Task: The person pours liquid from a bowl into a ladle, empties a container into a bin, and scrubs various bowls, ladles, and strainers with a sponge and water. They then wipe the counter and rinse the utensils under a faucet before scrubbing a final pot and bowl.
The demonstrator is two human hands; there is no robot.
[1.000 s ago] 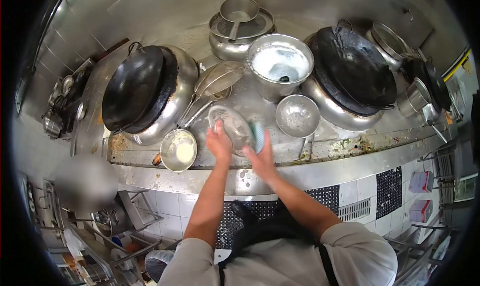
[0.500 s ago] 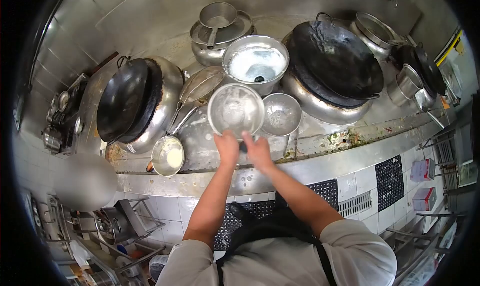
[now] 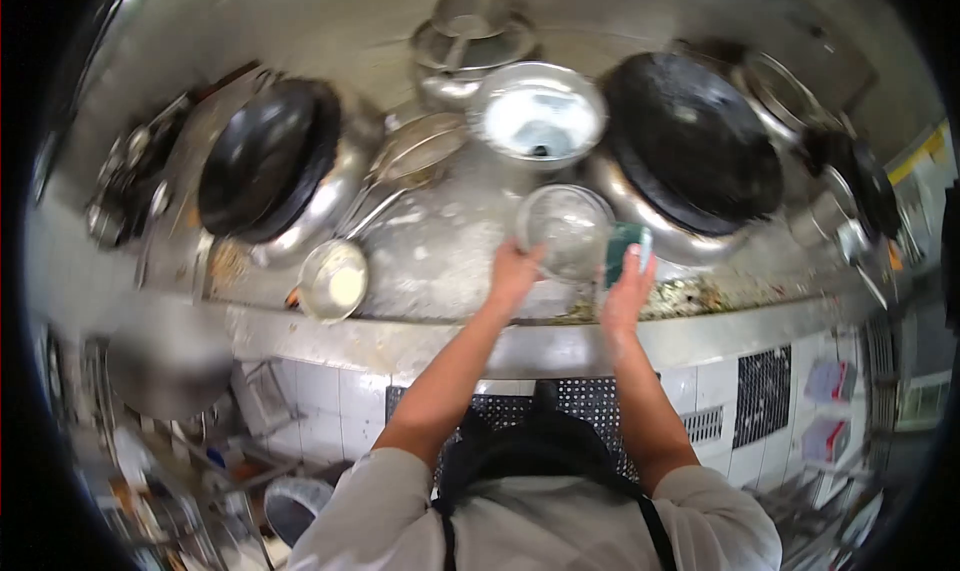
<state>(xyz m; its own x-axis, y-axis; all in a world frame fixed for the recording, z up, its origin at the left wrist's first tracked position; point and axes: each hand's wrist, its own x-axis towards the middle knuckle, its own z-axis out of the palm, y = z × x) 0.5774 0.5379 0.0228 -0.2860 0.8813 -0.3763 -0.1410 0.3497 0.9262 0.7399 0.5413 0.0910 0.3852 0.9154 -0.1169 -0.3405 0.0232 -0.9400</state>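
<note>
My left hand (image 3: 516, 273) is closed on the lower left rim of a round metal strainer bowl (image 3: 566, 233) over the steel counter. A green scrub pad (image 3: 626, 249) is in my right hand (image 3: 630, 283), held upright just right of the bowl, fingers pressed against it. Behind them stands a metal pot (image 3: 538, 113) with white suds and a dark object at its front edge. Some blur softens the outlines of both hands.
Dark woks (image 3: 262, 161) (image 3: 692, 136) rest on the left and right burners. A mesh skimmer (image 3: 425, 149) and a small ladle bowl (image 3: 334, 280) lie left of my hands. A lidded pot (image 3: 440, 83) stands at the back. Crates (image 3: 826, 439) are on the floor at right.
The large bowl that was in front of my hands is out of view there. Both hands have moved right, the left now on the strainer bowl, the right now showing the green pad.
</note>
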